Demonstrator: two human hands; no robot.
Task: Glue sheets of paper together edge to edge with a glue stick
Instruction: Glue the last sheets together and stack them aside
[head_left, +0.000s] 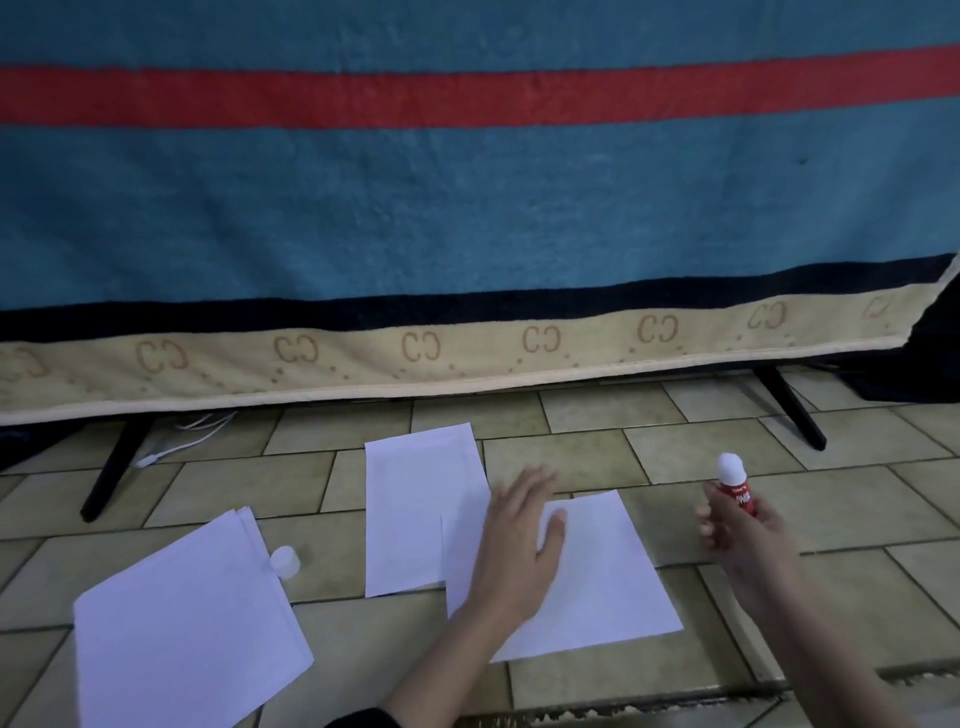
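Two white sheets lie on the tiled floor in the head view. The far sheet (415, 499) stands upright, and the near sheet (597, 571) overlaps its right edge. My left hand (519, 545) lies flat with straight fingers on the near sheet, over the seam. Off to the right, above the floor, my right hand (743, 535) grips a red glue stick (737, 491) with its white glue tip pointing up and uncapped. The stick's white cap (284, 560) rests on the floor by a stack of spare sheets (187, 623) at the left.
A blue towel with a red stripe and beige border (467, 208) hangs over a stand just behind the sheets. Its black legs (111, 467) (792, 408) reach onto the tiles. A white cable (176, 447) lies at the back left.
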